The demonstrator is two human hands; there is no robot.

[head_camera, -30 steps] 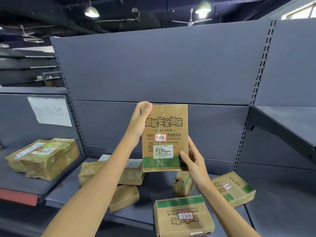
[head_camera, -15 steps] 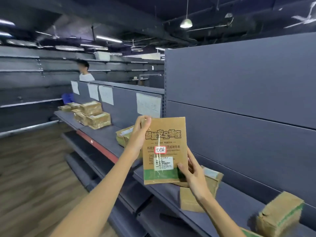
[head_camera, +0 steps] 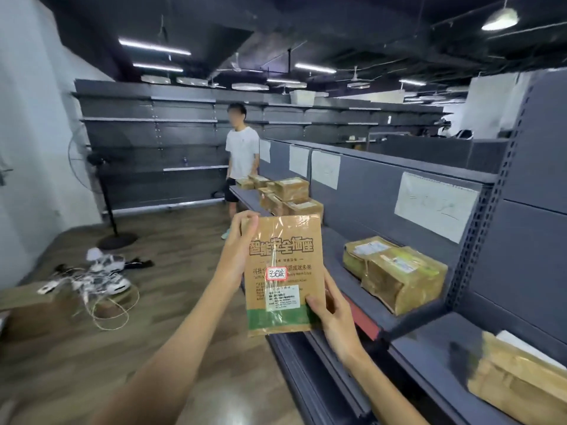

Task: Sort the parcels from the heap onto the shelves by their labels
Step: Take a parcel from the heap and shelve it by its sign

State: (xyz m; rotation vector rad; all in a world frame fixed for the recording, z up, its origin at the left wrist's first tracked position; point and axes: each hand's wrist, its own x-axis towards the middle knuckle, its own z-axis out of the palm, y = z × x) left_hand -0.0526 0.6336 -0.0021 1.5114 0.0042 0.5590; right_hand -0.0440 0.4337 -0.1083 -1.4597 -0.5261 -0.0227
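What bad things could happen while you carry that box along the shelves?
The box is pinched only at a top corner by the left hand and a bottom corner by the right hand, so it might slip. The cables on the floor could trip someone.

Bare shelf [head_camera: 329, 240] between parcel stacks [head_camera: 395, 273]

The flat brown parcel [head_camera: 283, 271] near the middle carries large dark Chinese print across its upper face, reading 智能安全插座. Below that, a small red-bordered white sticker [head_camera: 277, 273] bears handwriting too scrawled to read. Lower still, a white printed label [head_camera: 283, 297] has type too small to make out. The paper sign [head_camera: 435, 206] on the right shelf back shows faint, illegible handwriting.
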